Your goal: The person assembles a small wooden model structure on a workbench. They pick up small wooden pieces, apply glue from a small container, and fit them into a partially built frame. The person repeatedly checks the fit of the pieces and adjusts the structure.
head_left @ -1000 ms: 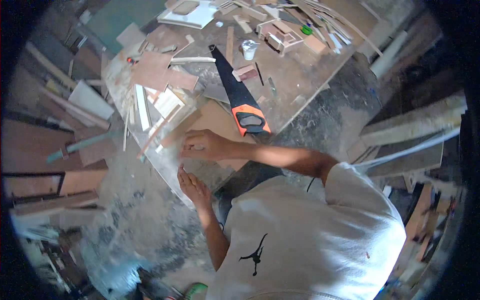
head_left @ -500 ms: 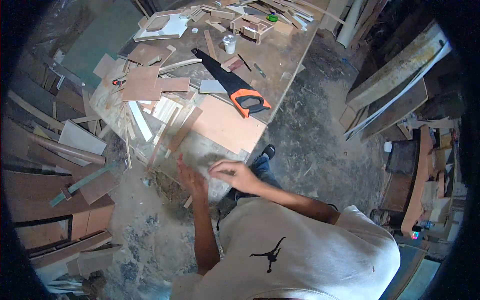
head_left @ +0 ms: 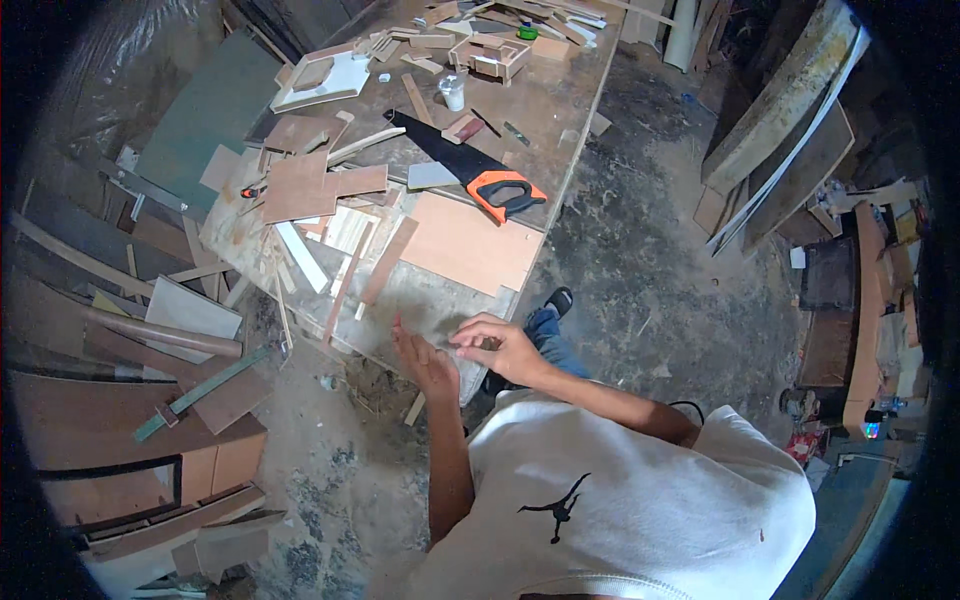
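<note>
Both my hands are raised over the near corner of the workbench, close to each other. My left hand is open, its fingers stretched up and away, with nothing visible in it. Just right of it, my right hand has loosely bent fingers standing apart from the thumb; I make out nothing in them. Beyond the hands a light-brown plywood sheet lies flat. The handsaw, black-bladed with an orange and black handle, rests across the bench at the sheet's far edge. Narrow wood strips lie nearest my left hand.
Plywood offcuts pile up on the bench's left side. Farther back are a clear plastic cup, a small wooden frame and a white tray-like panel. Scrap boards fill the left; long boards lean at the right.
The view has shifted, so the bench sits a little higher and my arms farther right. My hands stay close together; the fingers have moved slightly. The saw and wood pieces stay in place.
</note>
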Available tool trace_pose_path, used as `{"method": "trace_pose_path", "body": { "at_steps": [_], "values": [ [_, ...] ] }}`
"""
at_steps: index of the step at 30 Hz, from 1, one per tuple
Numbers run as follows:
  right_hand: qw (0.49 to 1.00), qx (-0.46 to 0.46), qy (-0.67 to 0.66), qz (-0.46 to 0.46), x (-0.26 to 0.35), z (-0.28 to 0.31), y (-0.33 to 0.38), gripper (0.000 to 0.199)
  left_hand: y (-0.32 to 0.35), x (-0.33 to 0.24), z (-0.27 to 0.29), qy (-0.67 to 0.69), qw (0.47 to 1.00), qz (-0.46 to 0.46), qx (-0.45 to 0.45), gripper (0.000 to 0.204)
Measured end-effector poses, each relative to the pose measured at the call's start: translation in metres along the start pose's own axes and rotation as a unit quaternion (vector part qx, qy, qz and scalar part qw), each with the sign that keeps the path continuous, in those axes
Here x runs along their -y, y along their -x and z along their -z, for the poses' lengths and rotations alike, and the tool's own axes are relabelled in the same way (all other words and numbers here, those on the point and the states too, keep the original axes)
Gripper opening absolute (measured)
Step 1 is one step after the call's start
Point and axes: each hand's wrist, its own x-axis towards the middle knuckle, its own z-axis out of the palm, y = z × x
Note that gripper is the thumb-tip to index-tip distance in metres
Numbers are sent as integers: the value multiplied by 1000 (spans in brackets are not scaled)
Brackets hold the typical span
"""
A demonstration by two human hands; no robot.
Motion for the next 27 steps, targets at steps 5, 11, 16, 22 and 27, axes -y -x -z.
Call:
{"method": "trace_pose_path", "body": {
  "at_steps": [5,11,16,22,27],
  "values": [
    [999,35,9,5,12,-6,0,13,14,-15,-6,-21,999,-29,-20,44],
    [998,61,-13,-14,-8,-9,1,12,2,-15,17,-193,971,-132,40,45],
    [996,82,4,39,-6,-14,-2,12,11,-26,-17,-83,996,-1,-16,47],
    [999,38,15,33,-13,-12,-12,10,-11,-25,-8,-325,921,-160,143,49],
    [993,-1,-97,-65,-15,-6,-20,7,-11,-38,-72,-183,978,10,100,50]
  ]
}}
